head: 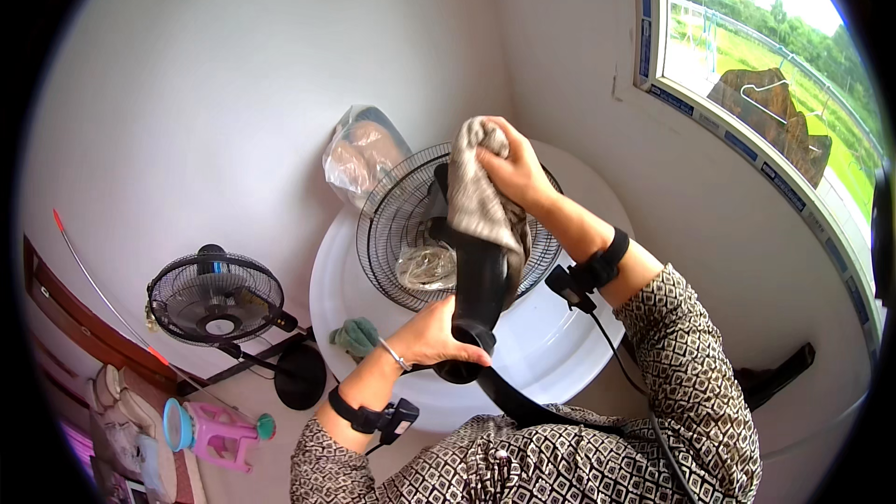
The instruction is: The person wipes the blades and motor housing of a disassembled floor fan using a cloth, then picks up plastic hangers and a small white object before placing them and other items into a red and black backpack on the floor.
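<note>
My left hand (pixel 441 336) grips the lower end of a black plastic fan part (pixel 481 280), which looks like a motor housing or a neck. In my right hand (pixel 514 168) is a grey-brown cloth (pixel 483 196), draped over the upper end of that part and blurred as if moving. Behind them a black wire fan grille (pixel 378 238) lies on a round white table (pixel 336 280), with a clear plastic bag (pixel 425 267) inside it. A green cloth (pixel 355 337) rests crumpled near the table's left edge.
A plastic bag with brownish contents (pixel 364 154) stands against the wall behind the grille. At the left are a black standing fan (pixel 217 301), a pink plastic stool (pixel 220 434) and a light blue basin (pixel 177 424). A window (pixel 756 84) opens the right wall, and black cables hang from my wrist straps.
</note>
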